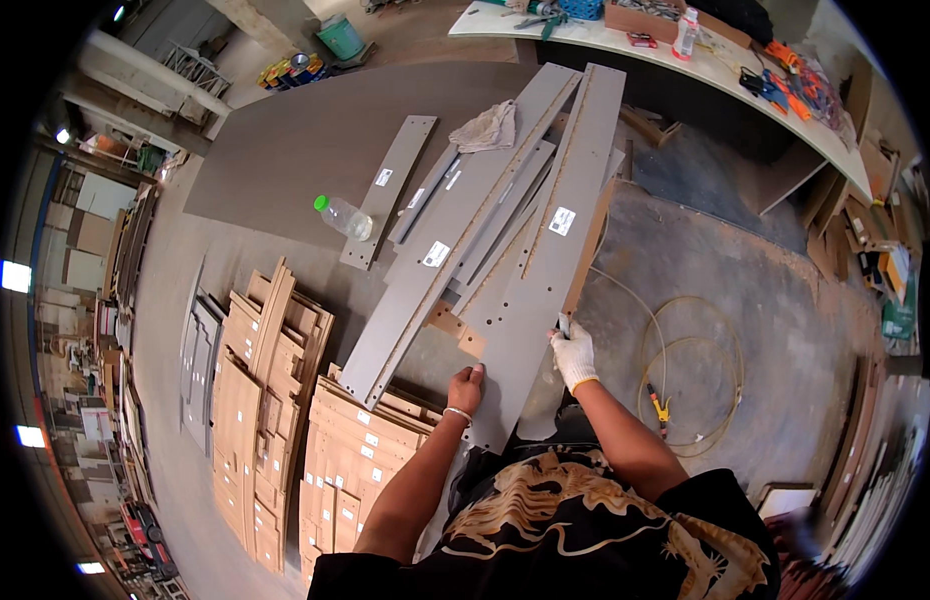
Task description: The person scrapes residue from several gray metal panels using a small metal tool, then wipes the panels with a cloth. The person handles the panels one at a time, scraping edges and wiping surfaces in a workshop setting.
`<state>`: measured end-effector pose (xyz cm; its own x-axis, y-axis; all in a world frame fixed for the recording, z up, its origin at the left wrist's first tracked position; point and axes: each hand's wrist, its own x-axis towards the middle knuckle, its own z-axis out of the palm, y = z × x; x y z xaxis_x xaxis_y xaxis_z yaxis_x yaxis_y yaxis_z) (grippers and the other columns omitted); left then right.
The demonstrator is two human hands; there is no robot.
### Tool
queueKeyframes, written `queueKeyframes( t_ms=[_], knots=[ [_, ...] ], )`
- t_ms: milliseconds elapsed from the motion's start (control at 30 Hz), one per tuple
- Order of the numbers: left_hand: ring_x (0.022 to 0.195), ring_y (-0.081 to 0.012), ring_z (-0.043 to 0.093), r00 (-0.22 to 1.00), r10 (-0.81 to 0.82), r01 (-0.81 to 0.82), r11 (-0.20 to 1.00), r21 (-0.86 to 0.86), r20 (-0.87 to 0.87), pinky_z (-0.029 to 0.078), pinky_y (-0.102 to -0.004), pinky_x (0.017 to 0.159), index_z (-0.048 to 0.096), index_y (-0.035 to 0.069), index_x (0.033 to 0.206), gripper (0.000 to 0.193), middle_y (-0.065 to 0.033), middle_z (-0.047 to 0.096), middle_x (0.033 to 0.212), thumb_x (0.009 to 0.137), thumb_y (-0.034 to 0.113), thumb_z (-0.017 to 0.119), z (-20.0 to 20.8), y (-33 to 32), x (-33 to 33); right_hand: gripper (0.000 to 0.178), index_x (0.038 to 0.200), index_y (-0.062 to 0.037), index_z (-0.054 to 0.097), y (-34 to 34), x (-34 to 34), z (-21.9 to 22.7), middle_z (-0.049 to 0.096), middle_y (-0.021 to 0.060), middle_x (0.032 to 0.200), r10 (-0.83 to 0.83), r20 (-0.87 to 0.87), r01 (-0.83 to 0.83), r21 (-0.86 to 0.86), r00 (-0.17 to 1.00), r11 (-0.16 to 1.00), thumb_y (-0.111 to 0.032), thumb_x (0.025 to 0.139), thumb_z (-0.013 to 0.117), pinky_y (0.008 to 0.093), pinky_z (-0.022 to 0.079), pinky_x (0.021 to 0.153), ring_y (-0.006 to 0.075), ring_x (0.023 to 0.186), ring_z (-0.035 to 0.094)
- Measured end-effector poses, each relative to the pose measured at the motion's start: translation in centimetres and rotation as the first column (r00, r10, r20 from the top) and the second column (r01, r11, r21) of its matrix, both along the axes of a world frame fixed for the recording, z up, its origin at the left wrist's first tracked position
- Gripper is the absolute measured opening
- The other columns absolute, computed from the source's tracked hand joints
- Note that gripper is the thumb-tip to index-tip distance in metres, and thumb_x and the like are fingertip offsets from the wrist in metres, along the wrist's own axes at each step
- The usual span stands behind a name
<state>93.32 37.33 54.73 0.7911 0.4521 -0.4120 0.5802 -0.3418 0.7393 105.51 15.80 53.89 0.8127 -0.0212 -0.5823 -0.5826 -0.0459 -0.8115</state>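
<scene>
While the bare left hand (466, 388) clasps the left edge of a long grey panel (515, 345), the gloved right hand (575, 357) is opposite, at the right edge, closed round a small object (563, 322) too tiny to make out! Hands apart, the panel's near end between them, its length running away over other grey panels (455, 228). A crumpled cloth (487, 128) rests on those, and look left: a green-capped bottle (347, 220), with stacked brown boards (360, 460) nearer the body!
</scene>
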Motion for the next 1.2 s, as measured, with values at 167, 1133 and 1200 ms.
queueKeyframes(
  t_ms=[167, 1133, 1200],
  knots=[
    [0.084, -0.0471, 0.067, 0.931, -0.323, 0.338, 0.939, 0.069, -0.168, 0.053, -0.0474, 0.078, 0.069, -0.005, 0.091, 0.049, -0.0295, 0.070, 0.088, 0.101, 0.042, 0.056, 0.1, 0.8, 1.8, 0.026, 0.122, -0.0004, 0.064, -2.6, -2.0, 2.0, 0.070, 0.0035, 0.089, 0.078, -0.004, -0.077, 0.044, 0.997, 0.996, -0.003, 0.096, 0.060, 0.0275, 0.040, 0.042, 0.0068, 0.049, 0.049],
    [0.157, -0.0454, 0.012, 0.159, -0.986, 0.383, 0.102, 0.918, 0.043, 0.007, -0.0809, 0.114, 0.039, 0.039, 0.158, 0.058, -0.0102, 0.025, 0.170, 0.103, 0.059, 0.039, -3.3, -6.2, 25.3, 0.012, 0.097, -0.0118, 0.060, 7.1, -28.9, 4.9, 0.071, 0.0144, 0.082, -0.081, 0.062, 0.102, -0.657, 0.995, 0.747, -0.014, 0.086, 0.064, 0.0498, 0.054, 0.067, 0.0386, 0.077, 0.069],
    [0.157, -0.0455, 0.010, 0.239, -0.971, 0.421, 0.102, 0.901, -0.002, 0.007, -0.0787, 0.116, 0.032, 0.033, 0.162, 0.067, -0.0111, 0.020, 0.171, 0.102, 0.062, 0.037, -3.2, -5.9, 25.8, 0.011, 0.096, -0.0125, 0.060, 6.9, -28.9, 4.5, 0.070, 0.0128, 0.080, -0.022, 0.074, 0.067, -0.688, 0.997, 0.723, -0.015, 0.086, 0.065, 0.0493, 0.054, 0.067, 0.0373, 0.076, 0.070]
  ],
)
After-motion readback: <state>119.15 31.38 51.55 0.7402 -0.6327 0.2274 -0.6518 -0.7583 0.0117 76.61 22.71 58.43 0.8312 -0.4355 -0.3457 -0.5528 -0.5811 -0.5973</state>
